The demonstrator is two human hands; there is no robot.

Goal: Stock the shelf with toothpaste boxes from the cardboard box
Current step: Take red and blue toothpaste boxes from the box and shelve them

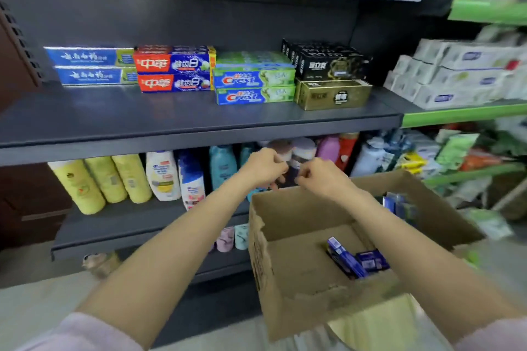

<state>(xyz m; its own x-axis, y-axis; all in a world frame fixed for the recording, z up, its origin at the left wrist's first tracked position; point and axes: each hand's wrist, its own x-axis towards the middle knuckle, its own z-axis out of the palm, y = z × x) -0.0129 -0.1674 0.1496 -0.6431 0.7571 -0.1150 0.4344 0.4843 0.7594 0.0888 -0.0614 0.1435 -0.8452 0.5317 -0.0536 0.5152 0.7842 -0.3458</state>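
While my arms reach out over the far edge of the cardboard box [288, 271], my left hand [263, 165] has its fingers curled, and I cannot tell whether it pinches anything. Just beside it, my right hand [318, 175] is curled the same way, its grasp just as unclear. On the grey shelf [171, 120] above, from left to right, stand stacked toothpaste boxes [176, 68]: blue, red-and-blue, green Crest, then black over gold. Low in the cardboard box, at its right side, lie a few dark blue boxes [356, 261].
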